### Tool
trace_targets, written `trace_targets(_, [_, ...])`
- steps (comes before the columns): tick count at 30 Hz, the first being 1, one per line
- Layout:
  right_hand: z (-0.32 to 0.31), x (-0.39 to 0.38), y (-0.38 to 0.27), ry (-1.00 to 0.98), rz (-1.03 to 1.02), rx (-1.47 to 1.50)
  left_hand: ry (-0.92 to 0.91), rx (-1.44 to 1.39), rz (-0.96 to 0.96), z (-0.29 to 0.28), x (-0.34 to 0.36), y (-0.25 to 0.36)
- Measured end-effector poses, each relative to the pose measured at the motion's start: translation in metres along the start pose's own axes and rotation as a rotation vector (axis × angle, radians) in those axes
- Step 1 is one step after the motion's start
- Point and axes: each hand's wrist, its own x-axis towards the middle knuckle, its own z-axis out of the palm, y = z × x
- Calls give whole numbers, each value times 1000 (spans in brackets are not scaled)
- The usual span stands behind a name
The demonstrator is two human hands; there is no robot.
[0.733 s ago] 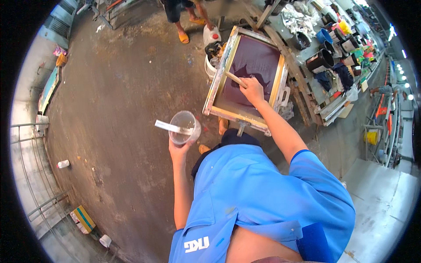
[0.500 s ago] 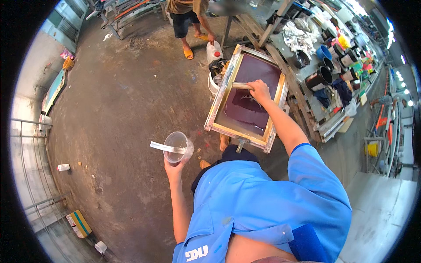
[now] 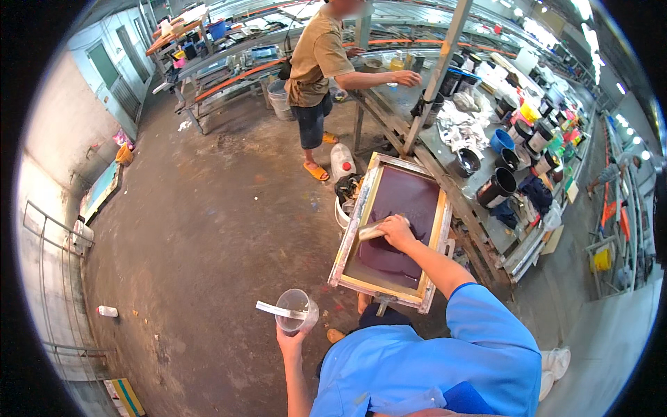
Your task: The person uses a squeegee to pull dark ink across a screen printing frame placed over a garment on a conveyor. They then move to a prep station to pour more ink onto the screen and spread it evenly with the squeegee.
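Note:
My left hand (image 3: 290, 343) is wrapped round a clear plastic cup (image 3: 303, 321) and holds it upright. A flat white stick (image 3: 276, 309) leans out over its rim toward the left. My right hand (image 3: 399, 233) grips a short pale bar, which looks like a small squeegee (image 3: 372, 230). That bar is over a wooden-framed printing screen (image 3: 341, 254), inside its left half. Dark purple mesh (image 3: 410, 189) fills the frame, with a wet, shiny patch of liquid below my right hand. Whether the bar touches the mesh, I cannot tell.
Beyond the screen are a white bucket (image 3: 340, 214) with dark rags and a white jug (image 3: 342, 162) with a red cap. Another person (image 3: 321, 66) stands at a long table, an arm stretched over it. Black tubs (image 3: 496, 187) and cloths crowd the table at right.
My view has tilted up, so everything sits lower. My right hand has drawn the bar nearer along the mesh. The other person has let go of the jug and straightened up.

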Motion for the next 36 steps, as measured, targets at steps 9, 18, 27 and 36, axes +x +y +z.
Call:
trace_targets(9, [6, -56, -57, -187, -123, -23, -192, 26, -42, 32, 29, -2])
trace_targets(18, [-42, -123, -73, -125, 318, 242, -362, 61, 85, 49, 30, 12])
trace_targets(27, [-43, -83, -50, -107, 575, 407, -288, 322, 95, 34, 54, -62])
trace_targets(36, [22, -29, -6, -361, 512, 406, -233, 334, 62, 42, 38, -76])
